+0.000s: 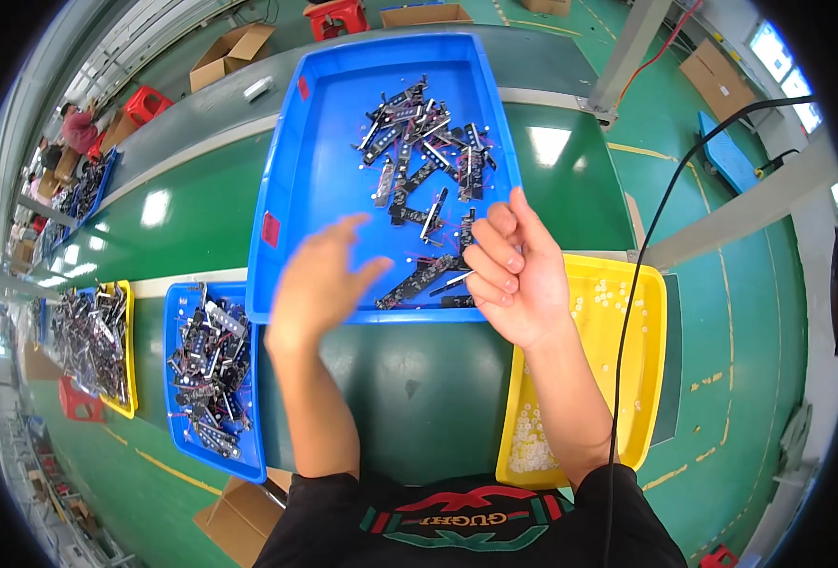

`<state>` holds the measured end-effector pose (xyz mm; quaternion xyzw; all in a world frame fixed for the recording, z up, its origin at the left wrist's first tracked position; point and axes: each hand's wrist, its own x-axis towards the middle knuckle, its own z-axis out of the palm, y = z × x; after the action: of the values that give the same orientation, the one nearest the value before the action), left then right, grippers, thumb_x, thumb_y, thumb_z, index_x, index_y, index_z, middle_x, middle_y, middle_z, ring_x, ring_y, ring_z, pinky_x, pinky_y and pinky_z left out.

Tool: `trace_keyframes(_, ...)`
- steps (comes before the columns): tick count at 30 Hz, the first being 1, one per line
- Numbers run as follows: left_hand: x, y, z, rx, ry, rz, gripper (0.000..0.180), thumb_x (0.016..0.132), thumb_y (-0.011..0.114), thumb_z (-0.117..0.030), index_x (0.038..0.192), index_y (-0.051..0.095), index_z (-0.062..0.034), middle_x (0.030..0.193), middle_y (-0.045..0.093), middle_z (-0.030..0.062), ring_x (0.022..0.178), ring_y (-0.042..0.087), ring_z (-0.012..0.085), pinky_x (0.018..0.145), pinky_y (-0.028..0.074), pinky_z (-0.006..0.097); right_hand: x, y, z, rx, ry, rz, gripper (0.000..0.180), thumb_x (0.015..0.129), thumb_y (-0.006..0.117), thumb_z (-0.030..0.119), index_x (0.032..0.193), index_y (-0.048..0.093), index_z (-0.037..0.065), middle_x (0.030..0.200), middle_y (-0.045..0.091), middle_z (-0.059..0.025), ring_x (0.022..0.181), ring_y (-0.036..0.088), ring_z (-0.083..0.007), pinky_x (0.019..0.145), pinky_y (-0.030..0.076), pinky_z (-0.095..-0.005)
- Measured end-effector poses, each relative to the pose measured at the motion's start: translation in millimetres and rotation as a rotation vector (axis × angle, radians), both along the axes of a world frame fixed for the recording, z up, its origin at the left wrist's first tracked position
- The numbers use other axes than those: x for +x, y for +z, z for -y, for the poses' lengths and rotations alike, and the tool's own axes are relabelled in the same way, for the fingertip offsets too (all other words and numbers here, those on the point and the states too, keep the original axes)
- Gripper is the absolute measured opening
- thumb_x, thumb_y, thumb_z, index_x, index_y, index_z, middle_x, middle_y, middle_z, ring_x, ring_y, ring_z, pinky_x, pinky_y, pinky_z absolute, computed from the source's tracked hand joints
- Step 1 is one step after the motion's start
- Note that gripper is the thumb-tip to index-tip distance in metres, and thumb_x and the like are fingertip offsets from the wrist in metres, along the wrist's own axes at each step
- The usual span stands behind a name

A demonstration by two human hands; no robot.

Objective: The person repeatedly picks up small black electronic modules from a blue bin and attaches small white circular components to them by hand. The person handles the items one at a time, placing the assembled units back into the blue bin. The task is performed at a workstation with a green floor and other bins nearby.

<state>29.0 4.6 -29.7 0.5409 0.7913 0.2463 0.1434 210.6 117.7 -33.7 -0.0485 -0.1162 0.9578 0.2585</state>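
Observation:
Over the near left part of the large blue tray (310, 142), my left hand (322, 284) is smeared by motion; its thumb stands apart from the fingers and nothing shows in it. My right hand (523, 275) is over the tray's near right corner, fingers curled into the palm and thumb pointing up. Whatever the curled fingers may hold is hidden. Dark strip-shaped electronic parts with thin red wires (419, 142) lie heaped in the tray's right half, some right beside my right hand. Below my right forearm is a yellow tray (651, 379) with small white plastic pieces (530, 445).
A smaller blue tray (175, 417) full of similar parts stands to the left, with a yellow tray (133, 398) of parts farther left. A black cable (639, 284) hangs down the right side. Cardboard boxes (231, 55) and red stools (336, 17) stand beyond the green bench (201, 213).

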Motion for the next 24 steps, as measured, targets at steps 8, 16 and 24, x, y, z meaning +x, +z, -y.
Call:
trace_keyframes(8, 45.2, -38.2, -36.1, -0.195, -0.129, -0.077, 0.053, 0.075, 0.065, -0.018, 0.119, 0.043, 0.0004, 0.099, 0.059, 0.0249, 0.096, 0.056, 0.0393, 0.080, 0.046, 0.044, 9.9, 6.4, -0.6, 0.082, -0.072, 0.115, 0.022, 0.095, 0.044, 0.023, 0.091, 0.056, 0.005, 0.060, 0.036, 0.0026, 0.041, 0.028, -0.0056, 0.035, 0.023, -0.0185)
trace_keyframes(16, 39.9, -42.7, -42.7, -0.351, -0.137, 0.055, 0.059, 0.069, 0.070, -0.013, 0.120, 0.042, -0.0046, 0.093, 0.063, 0.0204, 0.092, 0.060, 0.0358, 0.077, 0.046, 0.044, 8.6, 9.7, 4.0, 0.201, -0.018, 0.044, 0.018, 0.092, 0.047, 0.012, 0.103, 0.056, 0.002, 0.074, 0.053, -0.0054, 0.043, 0.032, -0.0044, 0.039, 0.026, -0.0182)
trace_keyframes(24, 39.4, -42.1, -43.2, -0.301, -0.098, 0.164, 0.065, 0.064, 0.073, -0.013, 0.121, 0.041, -0.0059, 0.094, 0.064, 0.0179, 0.090, 0.062, 0.0329, 0.077, 0.048, 0.040, 9.3, 3.4, 1.6, 0.220, -0.028, 0.006, 0.017, 0.091, 0.050, 0.011, 0.104, 0.058, 0.002, 0.073, 0.056, -0.0074, 0.043, 0.031, -0.0041, 0.039, 0.026, -0.0176)
